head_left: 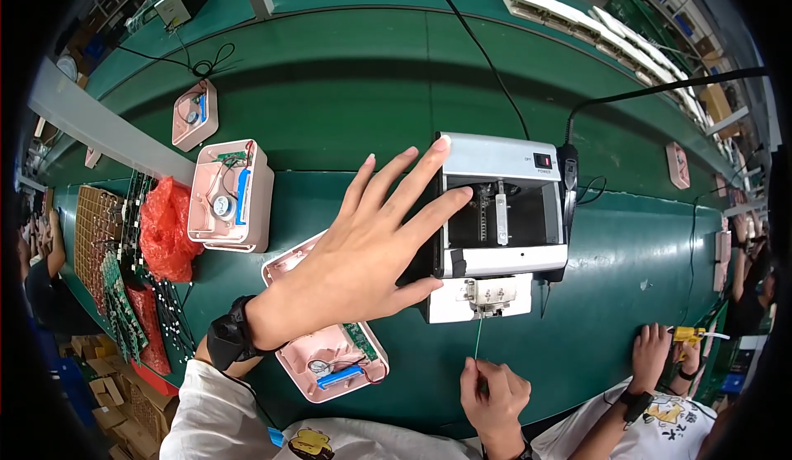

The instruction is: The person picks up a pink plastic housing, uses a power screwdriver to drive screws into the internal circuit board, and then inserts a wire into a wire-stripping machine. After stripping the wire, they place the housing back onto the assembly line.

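My left hand (355,250) has its fingers spread and reaches over the left side of a silver-and-black bench machine (500,259). Its fingertips lie at the machine's left edge, and whether they press on it I cannot tell. At the machine's front sits a white plate with a metal wire inlet (493,292). Below that, my right hand (498,400) pinches a thin green wire (480,340), whose far end runs up to the inlet. A pink plastic housing (301,377) with a circuit board and a blue battery lies partly under my left forearm.
More pink housings (262,229) stand at left, beside a red plastic bag (167,229) and green circuit boards (120,307). A black cable (627,97) runs from the machine to the upper right. A co-worker's hand (652,353) is near a yellow tool (687,334) at right.
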A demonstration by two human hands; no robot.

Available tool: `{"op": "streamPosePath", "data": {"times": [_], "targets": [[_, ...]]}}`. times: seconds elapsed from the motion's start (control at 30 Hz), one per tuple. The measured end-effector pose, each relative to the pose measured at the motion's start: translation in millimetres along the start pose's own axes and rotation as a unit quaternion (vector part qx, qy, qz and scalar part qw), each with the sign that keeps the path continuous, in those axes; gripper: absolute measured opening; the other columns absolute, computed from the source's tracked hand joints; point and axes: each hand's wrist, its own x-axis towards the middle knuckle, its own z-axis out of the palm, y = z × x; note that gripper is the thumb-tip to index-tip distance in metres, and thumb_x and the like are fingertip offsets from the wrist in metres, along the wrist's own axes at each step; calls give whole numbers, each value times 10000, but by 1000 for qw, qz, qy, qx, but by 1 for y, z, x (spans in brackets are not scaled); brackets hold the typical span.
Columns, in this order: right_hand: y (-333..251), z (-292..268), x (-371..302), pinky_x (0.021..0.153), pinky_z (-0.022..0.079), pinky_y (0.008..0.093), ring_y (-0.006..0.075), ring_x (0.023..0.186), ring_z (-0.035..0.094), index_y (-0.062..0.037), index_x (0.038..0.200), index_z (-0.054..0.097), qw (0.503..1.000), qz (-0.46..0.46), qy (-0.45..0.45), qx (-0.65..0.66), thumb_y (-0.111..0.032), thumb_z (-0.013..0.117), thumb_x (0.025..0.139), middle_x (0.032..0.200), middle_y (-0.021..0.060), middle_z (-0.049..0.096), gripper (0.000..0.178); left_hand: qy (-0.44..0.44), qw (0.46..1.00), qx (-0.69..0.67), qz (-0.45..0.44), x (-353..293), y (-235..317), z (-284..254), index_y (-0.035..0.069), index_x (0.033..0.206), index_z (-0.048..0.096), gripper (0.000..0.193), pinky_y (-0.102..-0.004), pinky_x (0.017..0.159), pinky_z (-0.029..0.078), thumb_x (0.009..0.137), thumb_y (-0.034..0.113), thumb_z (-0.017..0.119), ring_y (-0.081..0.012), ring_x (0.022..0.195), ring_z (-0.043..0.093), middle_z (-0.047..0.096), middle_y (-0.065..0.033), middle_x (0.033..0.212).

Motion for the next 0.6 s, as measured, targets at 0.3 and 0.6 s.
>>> {"op": "streamPosePath", "data": {"times": [0.3, 0.6], "targets": [[-3, 29, 35, 456, 411, 289, 184, 504, 572, 14, 906, 658, 935, 216, 62, 274, -19, 747, 887, 683, 74, 605, 97, 25, 1000, -11, -3, 1, -9, 3, 90, 1435, 476, 819, -616, 1205, 226, 718, 213, 853, -474, 1481, 260, 166, -258, 1650], [10, 22, 8, 597, 553, 326, 187, 699, 670, -2, 1010, 680, 783, 330, -22, 527, -150, 701, 984, 873, 128, 718, 151, 43, 997, -59, 29, -2, -19, 13, 143, 1399, 520, 760, -652, 1153, 289, 717, 240, 839, -469, 1445, 332, 217, -243, 1640]]}}
